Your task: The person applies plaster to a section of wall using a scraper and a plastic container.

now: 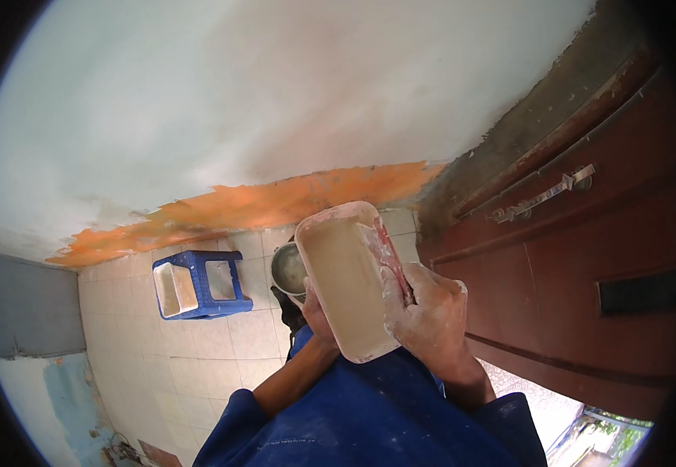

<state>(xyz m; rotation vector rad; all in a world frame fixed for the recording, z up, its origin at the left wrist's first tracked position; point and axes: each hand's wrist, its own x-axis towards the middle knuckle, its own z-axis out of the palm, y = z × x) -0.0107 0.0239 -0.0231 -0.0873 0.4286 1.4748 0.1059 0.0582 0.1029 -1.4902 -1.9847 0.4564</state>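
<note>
My left hand [318, 315] is closed on the left side of a shallow rectangular tray [342, 292], which holds a beige, paste-like coating. My right hand [424, 311], crusted with pale residue, grips a red, residue-smeared tool [391, 263], apparently a scraper, lying along the tray's right edge; its exact shape is unclear. Partly hidden behind the tray is a round grey bucket [283, 268] with pale, murky contents.
A blue plastic stool [212, 292] with a pale container [174, 289] stands left on the tiled floor [198, 358]. Ahead is a white wall [237, 93] with an orange lower band. A reddish-brown door [556, 280] with a handle is at my right, daylight showing below it.
</note>
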